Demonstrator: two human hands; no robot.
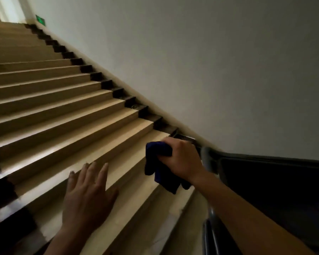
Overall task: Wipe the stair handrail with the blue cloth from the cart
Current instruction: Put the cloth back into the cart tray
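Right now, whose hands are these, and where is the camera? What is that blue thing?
No machine here: these are a person's two bare hands. The camera sits on the person's head and looks forward and down, so you see what they see. The right hand grips a bunched blue cloth, its loose end hanging down, close to the grey metal rail. The left hand is open, fingers straight, holding nothing. In front, tan stairs climb towards a small green sign on the pale wall.
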